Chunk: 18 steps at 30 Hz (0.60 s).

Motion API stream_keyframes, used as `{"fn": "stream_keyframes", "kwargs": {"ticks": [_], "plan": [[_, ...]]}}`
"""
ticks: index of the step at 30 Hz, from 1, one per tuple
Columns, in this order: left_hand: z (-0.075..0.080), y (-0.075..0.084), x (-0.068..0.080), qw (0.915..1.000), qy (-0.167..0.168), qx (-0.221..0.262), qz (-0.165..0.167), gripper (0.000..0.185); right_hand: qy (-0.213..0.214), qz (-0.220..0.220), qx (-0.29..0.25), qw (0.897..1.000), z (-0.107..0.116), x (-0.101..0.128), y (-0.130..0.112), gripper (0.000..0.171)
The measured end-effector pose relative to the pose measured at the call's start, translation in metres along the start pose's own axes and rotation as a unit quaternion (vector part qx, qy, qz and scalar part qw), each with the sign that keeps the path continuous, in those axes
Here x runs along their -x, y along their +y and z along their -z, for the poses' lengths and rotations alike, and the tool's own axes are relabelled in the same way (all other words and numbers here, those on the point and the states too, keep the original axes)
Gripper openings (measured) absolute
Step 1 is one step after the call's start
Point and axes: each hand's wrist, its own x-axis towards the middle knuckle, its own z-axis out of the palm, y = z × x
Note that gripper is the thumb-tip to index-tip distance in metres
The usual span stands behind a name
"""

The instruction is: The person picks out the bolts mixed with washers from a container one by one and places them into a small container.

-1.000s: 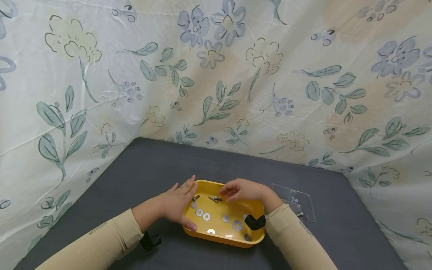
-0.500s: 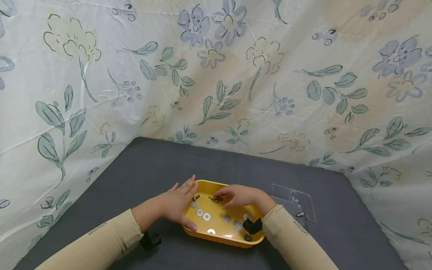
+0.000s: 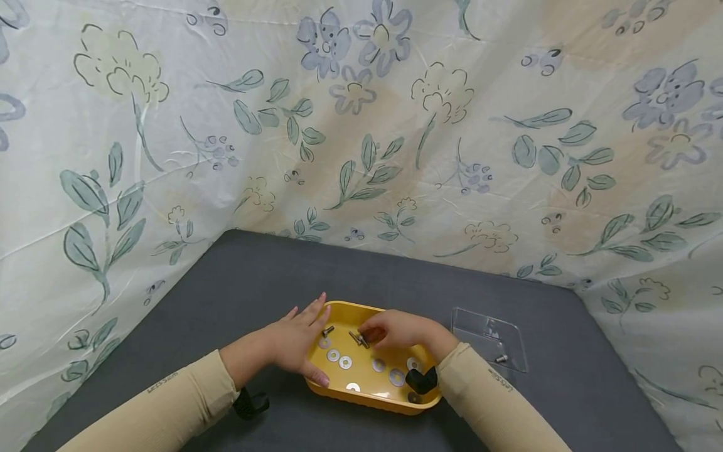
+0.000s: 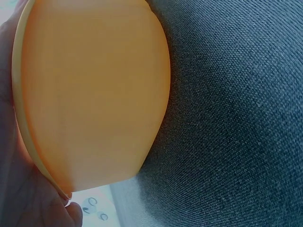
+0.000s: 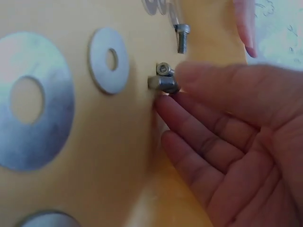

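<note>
A shallow yellow tray (image 3: 373, 403) holds several flat washers (image 3: 397, 377) and socket-head bolts. My left hand (image 3: 285, 342) rests across its left end, fingers spread straight and thumb over the near rim. In the left wrist view the palm lies along the rim of the tray (image 4: 17, 80). Inside the tray, my right hand (image 3: 400, 331) pinches at a bolt (image 5: 161, 84) between thumb and fingertips; the thumb hides part of it. Against it lies another bolt (image 5: 163, 69), its hex socket showing. One more bolt (image 3: 327, 331) sits near the left wall.
To the right of the yellow tray stands a clear plastic tray (image 3: 522, 351) with a bolt (image 3: 501, 358) in it. Both stand on a dark grey cloth-covered table (image 3: 271, 270). A floral curtain (image 3: 361, 125) hangs around the back and sides.
My right hand has moved left and slightly down to the pair of bolts, which now lie crossed instead of side by side. The left hand has stayed in place.
</note>
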Motion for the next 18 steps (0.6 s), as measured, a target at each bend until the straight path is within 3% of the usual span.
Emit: {"fn": "stream_keyframes", "kwargs": {"ticks": [8,18], "plan": [[0.000,0.000,0.000,1.0000,0.000,-0.001,0.002,0.128,0.025,0.032,0.073,0.997,-0.005,-0.005,-0.004,0.027],[0.000,0.001,0.000,1.0000,0.003,-0.003,0.001,0.128,0.025,0.030,0.064,0.997,-0.012,-0.009,-0.002,0.023]]}}
